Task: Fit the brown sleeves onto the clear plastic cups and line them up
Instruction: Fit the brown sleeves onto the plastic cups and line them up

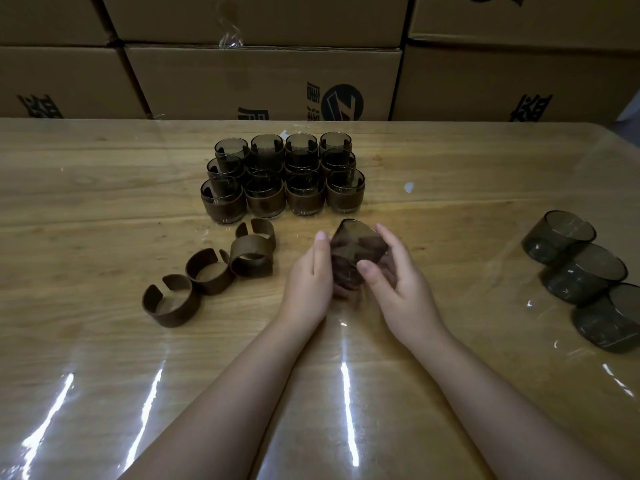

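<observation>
With my left hand (308,271) and right hand (398,282) both gripping the tilted smoky clear plastic cup (356,247), whose brown curved sleeve I can't clearly see, I'd level it before pushing.

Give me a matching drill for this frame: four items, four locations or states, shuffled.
Column 1:
1. sleeved cups
2. loose brown sleeves
3. bare cups
4. cup in hand

Column 2:
A. lined up along the right edge of the table, no sleeves
B. gripped between the left hand and right hand, tilted
C. packed in rows at the far middle of the table
D. lying open-ended left of the hands

Pairs: 1-C, 2-D, 3-A, 4-B
</observation>
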Motion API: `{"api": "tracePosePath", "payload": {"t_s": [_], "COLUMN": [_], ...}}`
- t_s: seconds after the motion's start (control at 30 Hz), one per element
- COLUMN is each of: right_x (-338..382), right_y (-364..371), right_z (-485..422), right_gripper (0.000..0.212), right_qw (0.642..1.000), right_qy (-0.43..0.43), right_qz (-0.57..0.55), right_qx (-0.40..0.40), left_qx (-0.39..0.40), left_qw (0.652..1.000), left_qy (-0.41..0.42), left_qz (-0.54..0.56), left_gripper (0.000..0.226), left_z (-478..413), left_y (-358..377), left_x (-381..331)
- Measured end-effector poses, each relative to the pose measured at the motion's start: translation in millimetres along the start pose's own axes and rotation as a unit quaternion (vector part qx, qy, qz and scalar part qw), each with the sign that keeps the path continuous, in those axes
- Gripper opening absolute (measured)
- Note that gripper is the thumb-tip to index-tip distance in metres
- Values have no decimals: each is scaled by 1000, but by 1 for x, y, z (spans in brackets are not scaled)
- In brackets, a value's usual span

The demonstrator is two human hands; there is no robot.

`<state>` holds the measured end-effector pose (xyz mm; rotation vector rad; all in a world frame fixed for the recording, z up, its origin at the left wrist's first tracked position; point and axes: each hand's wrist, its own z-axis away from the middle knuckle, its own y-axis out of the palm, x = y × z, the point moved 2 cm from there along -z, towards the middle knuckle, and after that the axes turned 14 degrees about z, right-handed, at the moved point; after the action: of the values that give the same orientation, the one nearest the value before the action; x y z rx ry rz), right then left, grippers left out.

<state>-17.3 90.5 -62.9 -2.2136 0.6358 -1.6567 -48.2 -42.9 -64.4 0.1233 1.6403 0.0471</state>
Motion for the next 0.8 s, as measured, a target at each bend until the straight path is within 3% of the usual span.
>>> {"api": "tracePosePath", "payload": {"t_s": [0.13,0.23,0.4,0.53,0.67,0.73,0.8], "right_x": [-7,-5,-7,-5,-8,-9,-4], "right_y": [-4,-6,-11,-11,-6,-3,-4], "right_z": [-7,-9,-9,-9,-7,-5,-3], "right_gripper": [39,44,50,62,67,51,23], "right_qw": [989,976,980,984,987,990,990], "right_qy": [87,136,166,166,152,131,91], "right_qz": [-115,-166,-104,-63,-31,2,53], "right_qx": [-43,-46,-45,-29,-32,-52,-97], "left_qx": [73,132,180,176,121,76,44], "left_qw": [987,972,940,928,964,982,991], "left_qy": [60,112,201,276,230,172,126], "left_qz": [-130,-161,-208,-177,-60,-15,-20], "left_gripper": [68,71,84,79,71,74,72], "left_z": [9,14,21,22,20,17,10], "left_y": [6,8,12,12,10,7,3], "left_x": [-3,-9,-13,-16,-13,-13,-12]}}
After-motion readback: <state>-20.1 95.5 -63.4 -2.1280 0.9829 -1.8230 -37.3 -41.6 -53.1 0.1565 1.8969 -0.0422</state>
